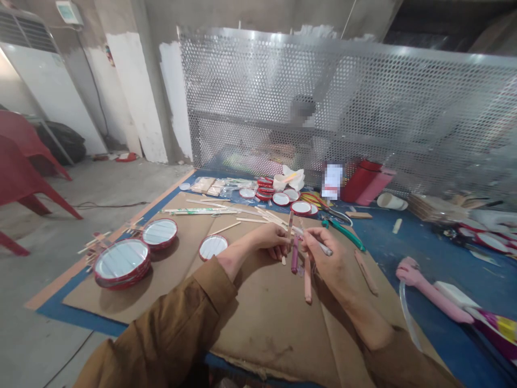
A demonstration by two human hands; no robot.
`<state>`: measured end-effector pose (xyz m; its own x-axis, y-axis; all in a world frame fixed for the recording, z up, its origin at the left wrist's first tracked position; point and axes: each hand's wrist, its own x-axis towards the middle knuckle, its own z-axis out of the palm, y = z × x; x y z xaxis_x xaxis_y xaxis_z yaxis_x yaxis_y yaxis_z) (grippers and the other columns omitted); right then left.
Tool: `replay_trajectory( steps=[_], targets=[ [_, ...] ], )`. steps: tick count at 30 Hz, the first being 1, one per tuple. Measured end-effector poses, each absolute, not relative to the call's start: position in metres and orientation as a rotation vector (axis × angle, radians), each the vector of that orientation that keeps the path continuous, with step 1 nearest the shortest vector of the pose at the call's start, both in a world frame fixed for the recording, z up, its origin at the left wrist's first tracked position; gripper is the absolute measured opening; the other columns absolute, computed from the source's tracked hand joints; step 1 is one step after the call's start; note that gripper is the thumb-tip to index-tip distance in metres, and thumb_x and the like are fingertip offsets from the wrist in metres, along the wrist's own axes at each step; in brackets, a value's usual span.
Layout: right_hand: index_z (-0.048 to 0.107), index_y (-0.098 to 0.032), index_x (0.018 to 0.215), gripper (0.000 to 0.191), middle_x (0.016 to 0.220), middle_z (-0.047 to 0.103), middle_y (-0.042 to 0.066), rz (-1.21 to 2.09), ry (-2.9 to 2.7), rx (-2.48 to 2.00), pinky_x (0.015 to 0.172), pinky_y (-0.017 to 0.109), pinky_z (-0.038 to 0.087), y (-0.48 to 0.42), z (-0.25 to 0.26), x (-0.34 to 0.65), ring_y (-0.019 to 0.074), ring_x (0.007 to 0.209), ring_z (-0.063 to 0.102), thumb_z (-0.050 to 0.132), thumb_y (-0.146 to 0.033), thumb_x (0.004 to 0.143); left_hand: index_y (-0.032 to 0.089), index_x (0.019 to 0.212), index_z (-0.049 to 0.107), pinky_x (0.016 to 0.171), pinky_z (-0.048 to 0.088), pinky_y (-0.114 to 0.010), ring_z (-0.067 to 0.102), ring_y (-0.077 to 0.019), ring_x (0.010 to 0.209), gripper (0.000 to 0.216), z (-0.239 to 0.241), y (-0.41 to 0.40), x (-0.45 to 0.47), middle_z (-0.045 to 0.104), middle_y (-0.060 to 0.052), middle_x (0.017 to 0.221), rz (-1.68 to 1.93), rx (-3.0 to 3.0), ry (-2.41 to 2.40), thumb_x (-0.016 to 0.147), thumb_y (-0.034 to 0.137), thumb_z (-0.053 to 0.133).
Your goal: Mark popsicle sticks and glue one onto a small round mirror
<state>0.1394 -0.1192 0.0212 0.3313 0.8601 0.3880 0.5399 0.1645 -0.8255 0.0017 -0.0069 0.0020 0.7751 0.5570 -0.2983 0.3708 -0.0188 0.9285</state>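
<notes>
My left hand [273, 241] is closed, pinching an upright flat wooden stick [290, 223] between thumb and fingers. Close beside it, my right hand [328, 257] is closed too, with a thin whitish stick-like piece [325, 249] in its fingers; its kind is unclear. Between and below the hands are a dark pink stick [294, 257] and a pale pinkish wooden strip [308, 285]. Whether these two are held or lie on the cardboard [274, 323], I cannot tell. A round red-rimmed disc [213, 246] with a pale face lies left of my left wrist.
Stacked red-rimmed discs [121, 261] stand on the left; more lie at the back. Green-handled pliers [346, 234] and a wooden strip [366, 273] are to the right. A pink glue gun [434, 293] lies further right. Behind rises a perforated metal screen [242, 81], a person beyond it.
</notes>
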Motion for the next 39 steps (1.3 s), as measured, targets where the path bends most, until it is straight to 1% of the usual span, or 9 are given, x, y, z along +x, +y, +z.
replay_trajectory(
  steps=[5, 9, 16, 23, 27, 32, 39],
  targets=[
    [0.063, -0.022, 0.081, 0.030, 0.065, 0.064, 0.000, 0.379, -1.333, -1.484, 0.056, 0.029, 0.045, -0.119, 0.021, 0.139, 0.0168, 0.056, 0.056, 0.057, -0.052, 0.083, 0.013, 0.073, 0.060, 0.050, 0.049, -0.018, 0.062, -0.0088, 0.048, 0.020, 0.004, -0.009, 0.001, 0.062, 0.002, 0.059, 0.173, 1.631, 0.749, 0.090, 0.013, 0.050],
    [0.063, -0.022, 0.080, 0.030, 0.065, 0.063, 0.000, 0.375, -1.325, -1.485, 0.055, 0.029, 0.045, -0.118, 0.020, 0.138, 0.0164, 0.055, 0.056, 0.058, -0.052, 0.082, 0.013, 0.073, 0.060, 0.052, 0.050, -0.017, 0.063, -0.0083, 0.051, 0.017, -0.001, -0.005, 0.001, 0.063, 0.001, 0.061, 0.165, 1.640, 0.731, 0.089, 0.018, 0.055],
    [0.064, -0.021, 0.079, 0.031, 0.065, 0.063, 0.000, 0.380, -1.340, -1.491, 0.056, 0.029, 0.045, -0.116, 0.019, 0.139, 0.0172, 0.059, 0.058, 0.059, -0.052, 0.081, 0.013, 0.073, 0.060, 0.054, 0.051, -0.020, 0.062, -0.0095, 0.051, 0.018, 0.000, -0.005, 0.001, 0.062, 0.001, 0.060, 0.170, 1.639, 0.720, 0.088, 0.023, 0.059],
    [0.063, -0.023, 0.079, 0.029, 0.066, 0.063, 0.000, 0.376, -1.321, -1.517, 0.054, 0.029, 0.044, -0.120, 0.026, 0.135, 0.0172, 0.057, 0.057, 0.057, -0.051, 0.081, 0.012, 0.071, 0.059, 0.054, 0.051, -0.021, 0.062, -0.0098, 0.050, 0.019, 0.003, -0.007, 0.001, 0.061, 0.000, 0.057, 0.161, 1.642, 0.723, 0.088, 0.015, 0.051],
    [0.063, -0.022, 0.082, 0.031, 0.067, 0.064, 0.000, 0.409, -1.331, -1.522, 0.055, 0.029, 0.044, -0.120, 0.026, 0.136, 0.0175, 0.058, 0.058, 0.057, -0.052, 0.081, 0.012, 0.075, 0.059, 0.054, 0.051, -0.020, 0.062, -0.0096, 0.049, 0.018, -0.002, -0.004, 0.002, 0.062, 0.000, 0.057, 0.165, 1.648, 0.695, 0.089, 0.020, 0.053],
    [0.063, -0.021, 0.084, 0.035, 0.070, 0.065, 0.002, 0.400, -1.332, -1.519, 0.057, 0.029, 0.046, -0.118, 0.022, 0.139, 0.0182, 0.062, 0.060, 0.057, -0.055, 0.082, 0.012, 0.076, 0.059, 0.052, 0.050, -0.022, 0.063, -0.0120, 0.050, 0.021, -0.010, 0.000, 0.003, 0.062, -0.001, 0.060, 0.201, 1.651, 0.617, 0.089, 0.028, 0.056],
    [0.063, -0.021, 0.086, 0.033, 0.070, 0.065, 0.001, 0.406, -1.349, -1.497, 0.055, 0.028, 0.044, -0.118, 0.019, 0.141, 0.0174, 0.061, 0.059, 0.056, -0.053, 0.083, 0.013, 0.078, 0.058, 0.051, 0.049, -0.020, 0.063, -0.0111, 0.051, 0.018, -0.009, -0.002, 0.001, 0.062, 0.000, 0.062, 0.218, 1.646, 0.597, 0.089, 0.026, 0.055]
  ],
)
